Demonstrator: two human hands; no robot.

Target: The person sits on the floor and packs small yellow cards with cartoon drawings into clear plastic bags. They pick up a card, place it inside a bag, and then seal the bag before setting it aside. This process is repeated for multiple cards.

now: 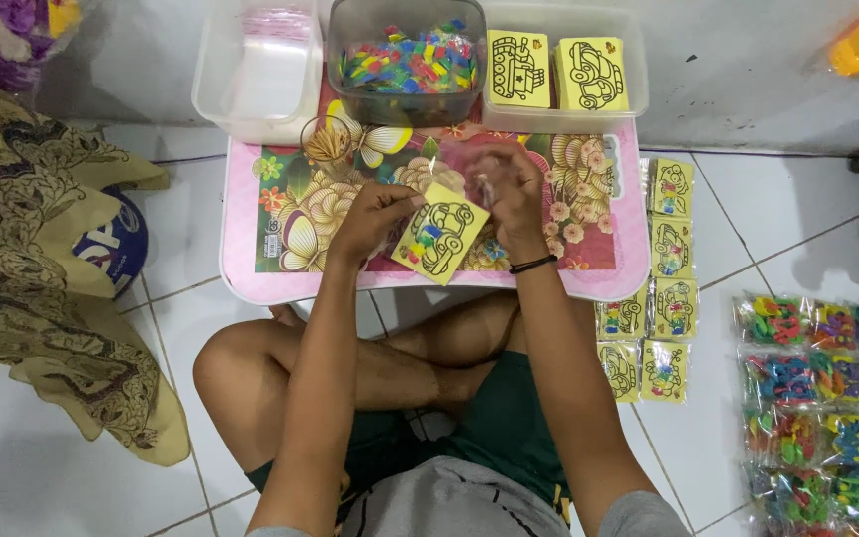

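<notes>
A white tiled floor carries a low pink counter with a glossy flower-and-butterfly top, set across the person's crossed legs so the work sits close to both hands. Near the middle of the counter's front edge the left hand pinches the upper left corner of a yellow card, a thin square with a black line drawing of a car, tilted like a diamond; its fingers are closed on that corner. The right hand hovers just above the card's upper right, fingers curled narrow around something small and pale that cannot be made out; a dark band circles its wrist. Along the counter's far edge stand three clear plastic tubs: one with clear bags, one heaped with bright little pieces, one with two stacks of yellow cards, all within reach. A small glass of sticks stands at the far left. Off the counter's right edge, bagged cards lie in rows on the floor, with shiny packets of coloured pieces farther right. Patterned cloth lies crumpled left.
</notes>
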